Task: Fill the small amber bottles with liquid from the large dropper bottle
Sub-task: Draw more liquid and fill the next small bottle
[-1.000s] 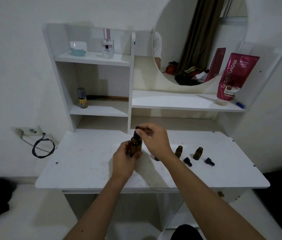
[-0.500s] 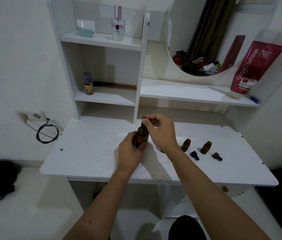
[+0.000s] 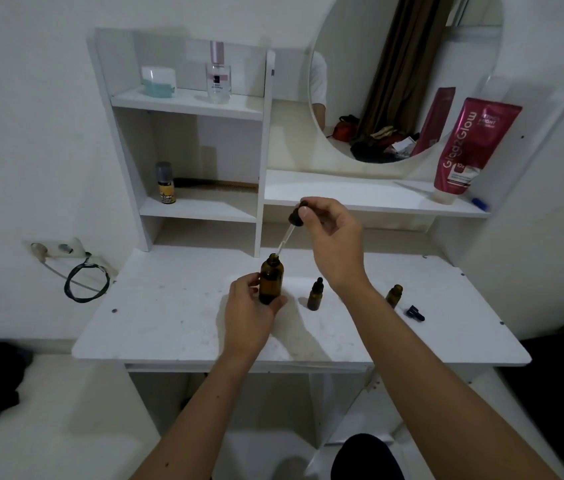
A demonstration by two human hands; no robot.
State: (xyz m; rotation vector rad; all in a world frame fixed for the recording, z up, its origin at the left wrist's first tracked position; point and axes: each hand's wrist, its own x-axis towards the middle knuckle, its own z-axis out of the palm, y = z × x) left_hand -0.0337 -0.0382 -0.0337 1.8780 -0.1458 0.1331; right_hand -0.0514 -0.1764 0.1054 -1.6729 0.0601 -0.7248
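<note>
White desk (image 3: pixel 176 327), L hand (image 3: pixel 246 306) grips lg bottle (image 3: pixel 271 280), R hand (image 3: pixel 332 237) pinches raised dropper (image 3: pixel 292 223)

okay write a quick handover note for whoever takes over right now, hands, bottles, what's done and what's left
Left hand grips the big bottle, open, on the desk.
Right hand pinches the dropper, tip just above the bottle's mouth.
One small bottle stands capped; another is open, its cap beside it.
Done: dropper out. Left: fill the small bottles; fill levels can't be seen.
</note>
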